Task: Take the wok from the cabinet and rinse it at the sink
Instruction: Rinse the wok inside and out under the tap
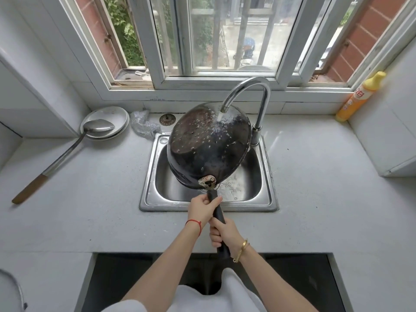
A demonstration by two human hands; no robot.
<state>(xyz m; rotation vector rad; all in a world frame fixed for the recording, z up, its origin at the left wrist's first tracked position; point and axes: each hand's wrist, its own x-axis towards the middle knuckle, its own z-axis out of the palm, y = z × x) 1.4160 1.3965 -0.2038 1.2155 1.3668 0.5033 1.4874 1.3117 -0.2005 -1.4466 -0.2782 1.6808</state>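
Wok [208, 145] hangs tilted over the sink [269, 199], its underside under the running tap [247, 91]. Left hand [201, 209] and right hand [225, 231] both clamp the handle [218, 213]. Advise rotating slowly, rim kept inside the basin.

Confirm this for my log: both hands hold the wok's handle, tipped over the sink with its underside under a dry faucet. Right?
Not quite. The head view shows water running from the faucet onto the wok; both hands do hold its handle.

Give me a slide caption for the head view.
Both hands, left hand and right hand, tilt the wok under the running faucet.
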